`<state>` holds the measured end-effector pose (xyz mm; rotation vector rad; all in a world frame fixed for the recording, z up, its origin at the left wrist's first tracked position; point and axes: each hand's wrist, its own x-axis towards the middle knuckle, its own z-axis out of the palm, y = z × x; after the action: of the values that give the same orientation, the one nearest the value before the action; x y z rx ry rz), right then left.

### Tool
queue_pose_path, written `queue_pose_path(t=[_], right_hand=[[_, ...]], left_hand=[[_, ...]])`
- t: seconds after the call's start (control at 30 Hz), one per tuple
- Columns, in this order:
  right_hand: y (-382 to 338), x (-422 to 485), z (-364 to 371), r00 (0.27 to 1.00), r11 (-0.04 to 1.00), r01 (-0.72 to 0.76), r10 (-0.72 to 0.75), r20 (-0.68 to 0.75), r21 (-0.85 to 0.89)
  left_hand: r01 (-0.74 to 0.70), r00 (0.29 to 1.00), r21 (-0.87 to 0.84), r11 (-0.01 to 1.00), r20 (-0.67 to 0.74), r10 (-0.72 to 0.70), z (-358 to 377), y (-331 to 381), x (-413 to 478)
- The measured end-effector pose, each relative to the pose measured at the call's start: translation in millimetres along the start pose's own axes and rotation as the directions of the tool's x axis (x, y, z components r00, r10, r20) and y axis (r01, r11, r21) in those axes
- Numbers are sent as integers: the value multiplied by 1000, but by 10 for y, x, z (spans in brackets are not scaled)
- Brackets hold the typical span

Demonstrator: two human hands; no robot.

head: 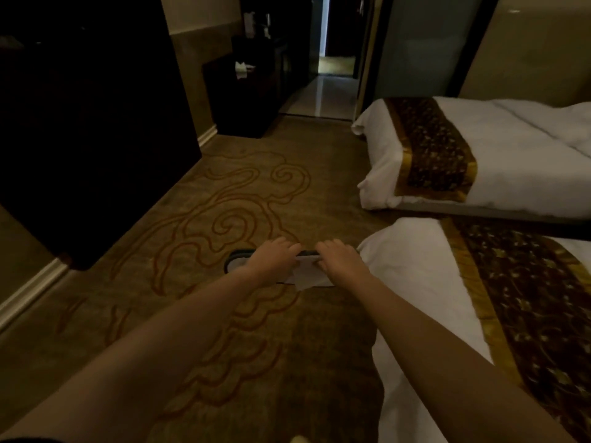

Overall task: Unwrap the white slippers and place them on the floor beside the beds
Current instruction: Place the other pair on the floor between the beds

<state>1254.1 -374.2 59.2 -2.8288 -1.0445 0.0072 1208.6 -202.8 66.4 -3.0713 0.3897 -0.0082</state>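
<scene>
1. Head view shows both arms stretched out over the patterned carpet (262, 193), with the left hand (271, 255) and right hand (339, 257) side by side on a pair of white slippers (307, 271), held just off the foot corner of the near bed (412, 282).
2. Each hand is curled over the slippers' far, dark-edged rim, fingers on top and gripping it. The light is dim, so I cannot tell whether wrapping is on them; a white flap hanging at 6 o'clock of the hands may be loose wrapper.
3. My judgement: the step in hand is separating or setting down the pair. Do it well by keeping both grips on the rim and drawing the hands apart evenly towards 9 and 3 o'clock, so nothing tears or drops crooked.
4. Lower them flat onto bare carpet at 9 o'clock of the near bed's corner, toes pointing away from the bed.
5. The far bed (511, 145) lies at 2 o'clock, well apart.
</scene>
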Motion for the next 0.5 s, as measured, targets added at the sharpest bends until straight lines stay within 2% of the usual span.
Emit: queue_pose_path(t=[0.27,0.5], right_hand=[[929,1337,-148,997,998,-62,63,-41,26],[1799,2494,-94,979,980,-195,197,-49,33]], left_hand=[[-54,999,2,999,-2,54,-64,-617,1662],[-166,986,-19,986,13,166,74,-1137,3244]])
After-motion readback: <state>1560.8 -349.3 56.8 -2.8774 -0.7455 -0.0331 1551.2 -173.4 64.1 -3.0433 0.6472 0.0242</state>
